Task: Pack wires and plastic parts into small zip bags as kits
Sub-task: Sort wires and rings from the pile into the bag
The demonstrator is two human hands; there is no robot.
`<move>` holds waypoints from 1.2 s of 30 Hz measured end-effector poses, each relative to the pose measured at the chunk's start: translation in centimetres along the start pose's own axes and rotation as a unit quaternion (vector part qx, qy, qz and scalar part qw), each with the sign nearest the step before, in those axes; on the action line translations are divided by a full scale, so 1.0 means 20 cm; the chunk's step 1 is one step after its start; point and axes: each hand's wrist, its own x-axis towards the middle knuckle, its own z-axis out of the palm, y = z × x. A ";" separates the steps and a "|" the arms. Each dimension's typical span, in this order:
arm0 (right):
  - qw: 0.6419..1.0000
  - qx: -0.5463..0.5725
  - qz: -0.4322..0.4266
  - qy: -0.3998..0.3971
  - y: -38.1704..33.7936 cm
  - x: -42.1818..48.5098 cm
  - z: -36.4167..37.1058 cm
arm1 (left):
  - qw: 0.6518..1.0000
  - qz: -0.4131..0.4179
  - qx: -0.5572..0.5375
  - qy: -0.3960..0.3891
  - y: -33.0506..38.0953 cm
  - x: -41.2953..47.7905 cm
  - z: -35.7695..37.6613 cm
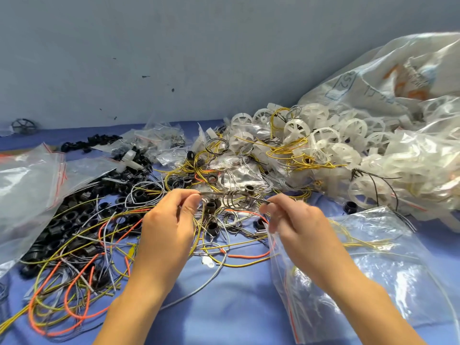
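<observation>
Holding a coiled dark wire (232, 196) taut between left hand (169, 220) and right hand (293, 217), each grip pinched on 1 end, above loose wires (99, 245) on the blue tabletop (236, 307). Beneath right wrist, a clear zip bag (385, 282). On the white sack (373, 78), blue "52".

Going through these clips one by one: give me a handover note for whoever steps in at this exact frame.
Left hand pinches one end of the coiled dark wire; right hand pinches the other, wire held above the pile.
Zip bag lies under the right forearm; unclear whether right fingers also hold it.
Loose wires and black rings lie on the blue cloth at left; white wheels heaped at right.
Done: small filled bags lie at the back.
Left: this wire is not bagged; most parts lie loose.
</observation>
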 end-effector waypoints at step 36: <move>0.993 -0.069 0.096 -0.028 0.07 -0.18 0.05 | 0.855 -0.317 -0.283 -0.298 0.13 -0.16 0.12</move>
